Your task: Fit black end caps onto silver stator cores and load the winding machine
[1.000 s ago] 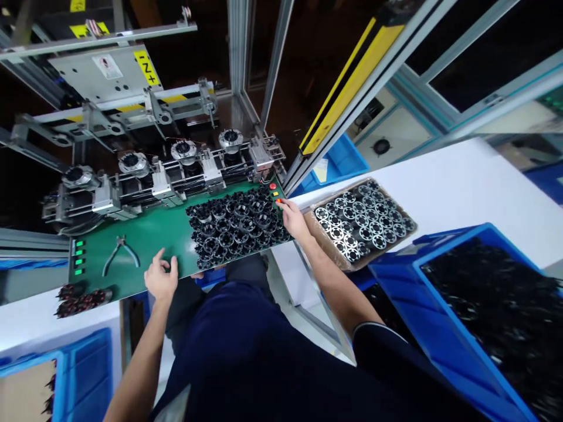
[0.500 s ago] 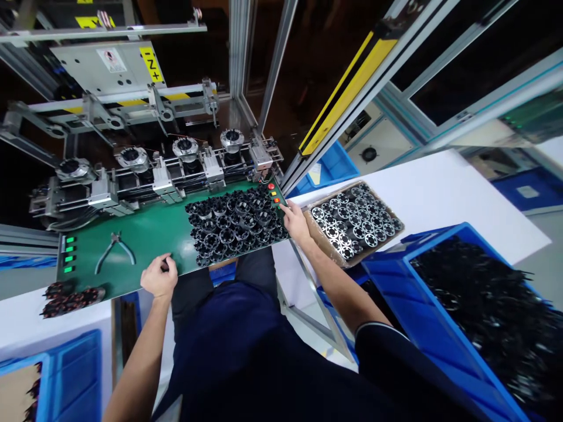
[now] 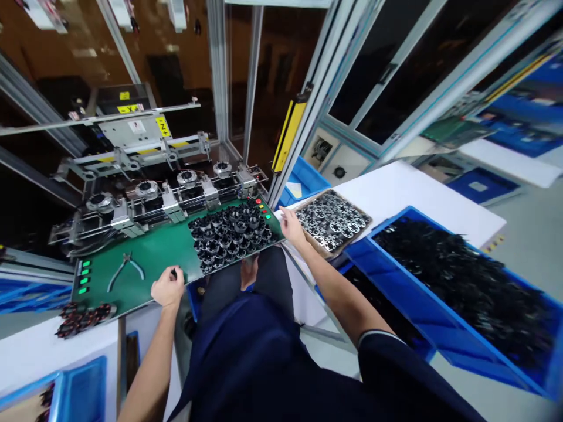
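Note:
My left hand (image 3: 168, 286) rests at the front edge of the green work surface (image 3: 153, 249), its fingers curled. Something dark shows at the fingertips, too small to name. Farther left lie pliers (image 3: 126, 271) with their handles spread. My right hand (image 3: 291, 225) is just beyond the surface's right end, fingers stretched out and holding nothing. Beside it are small coloured push buttons (image 3: 263, 208) on the surface's corner. Between my hands, many black ring-shaped parts (image 3: 231, 237) are stacked. Past my right hand sits a cardboard tray (image 3: 366, 225) of metal-faced rings.
Behind the surface, a winding machine (image 3: 171, 202) carries several round parts in its fixtures. A yellow bar (image 3: 289, 135) stands on its frame. At right is a blue bin (image 3: 440, 334) heaped with black parts. Dark parts with reddish windings (image 3: 83, 317) lie at the front left corner.
The head view has shifted, showing more of the room above and to the right. My right hand has drawn back slightly from the buttons. My left hand remains curled at the front edge.

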`<state>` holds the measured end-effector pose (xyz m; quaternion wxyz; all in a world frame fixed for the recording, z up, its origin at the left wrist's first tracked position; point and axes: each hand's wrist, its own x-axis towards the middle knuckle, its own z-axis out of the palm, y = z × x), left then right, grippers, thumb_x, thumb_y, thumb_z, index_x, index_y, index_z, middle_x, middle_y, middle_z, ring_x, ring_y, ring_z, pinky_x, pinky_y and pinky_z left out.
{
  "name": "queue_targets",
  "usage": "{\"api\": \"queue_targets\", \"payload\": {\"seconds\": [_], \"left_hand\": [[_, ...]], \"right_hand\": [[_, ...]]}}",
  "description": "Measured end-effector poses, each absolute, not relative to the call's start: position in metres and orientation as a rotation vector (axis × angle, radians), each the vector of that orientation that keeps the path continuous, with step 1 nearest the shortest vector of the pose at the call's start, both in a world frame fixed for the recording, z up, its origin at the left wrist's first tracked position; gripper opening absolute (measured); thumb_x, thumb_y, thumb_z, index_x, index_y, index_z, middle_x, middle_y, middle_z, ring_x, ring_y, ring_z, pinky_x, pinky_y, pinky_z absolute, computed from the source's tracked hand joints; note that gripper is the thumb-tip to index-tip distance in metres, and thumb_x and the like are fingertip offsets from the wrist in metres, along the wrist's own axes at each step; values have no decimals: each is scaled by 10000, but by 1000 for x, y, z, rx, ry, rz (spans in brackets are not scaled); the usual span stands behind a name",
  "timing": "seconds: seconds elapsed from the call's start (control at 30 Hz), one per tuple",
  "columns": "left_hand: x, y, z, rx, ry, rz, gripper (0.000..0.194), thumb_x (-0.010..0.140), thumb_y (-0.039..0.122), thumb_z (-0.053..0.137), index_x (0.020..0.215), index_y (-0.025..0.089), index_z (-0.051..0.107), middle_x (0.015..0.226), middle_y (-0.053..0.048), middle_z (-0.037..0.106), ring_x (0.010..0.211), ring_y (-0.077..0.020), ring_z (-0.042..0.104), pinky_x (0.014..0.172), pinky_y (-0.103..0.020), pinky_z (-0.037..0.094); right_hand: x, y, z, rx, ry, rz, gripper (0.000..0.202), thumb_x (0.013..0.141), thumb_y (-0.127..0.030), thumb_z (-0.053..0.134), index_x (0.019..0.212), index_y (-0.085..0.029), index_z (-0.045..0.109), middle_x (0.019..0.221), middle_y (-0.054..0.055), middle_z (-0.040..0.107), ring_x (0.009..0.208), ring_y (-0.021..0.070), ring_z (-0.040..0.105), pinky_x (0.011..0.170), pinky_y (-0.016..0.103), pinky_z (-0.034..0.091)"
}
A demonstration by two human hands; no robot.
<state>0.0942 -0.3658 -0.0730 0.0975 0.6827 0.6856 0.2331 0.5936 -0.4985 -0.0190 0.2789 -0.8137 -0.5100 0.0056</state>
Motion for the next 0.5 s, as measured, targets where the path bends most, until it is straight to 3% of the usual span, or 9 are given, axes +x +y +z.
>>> {"api": "queue_targets", "payload": {"seconds": [0.07,0.2,0.33,0.4,0.5], "left_hand": [[95,-366,-70,2022,2022,707,468,1103,528,534,1109,249,909,800,-82,725,727,-272,606,747,-378,318],[96,-365,-70,2034,1983,745,519,1086,558,498,1170,246,904,907,-127,799,808,-325,663,755,-417,354],[97,-365,-69,2050,1938,769,469,942,532,546,1154,291,888,988,-160,858,888,-412,725,754,-472,393],[99,-368,-65,2072,1920,762,511,835,522,541,1173,358,889,975,-139,861,927,-455,746,737,-485,400],[104,-372,-50,2208,1782,612,641,697,541,492,1197,499,892,734,-101,743,879,-512,724,727,-525,400]], "right_hand": [[606,-534,4,-2224,-1327,-54,468,1219,-503,813,1616,-259,768,1669,152,763,1441,319,790,1236,584,720],[653,-635,69,-2423,-1148,-229,529,1248,-349,610,1768,-284,677,1758,181,717,1653,388,667,1423,670,578],[697,-734,128,-2716,-807,-343,557,1186,-325,655,1716,-163,700,1693,281,715,1649,481,637,1436,714,516],[711,-771,141,-2850,-635,-331,541,1185,-378,760,1682,-172,713,1684,245,723,1590,448,690,1386,709,568],[724,-811,140,-2992,-497,-221,539,1178,-484,868,1628,-215,744,1661,153,751,1470,352,776,1265,628,686]]}}
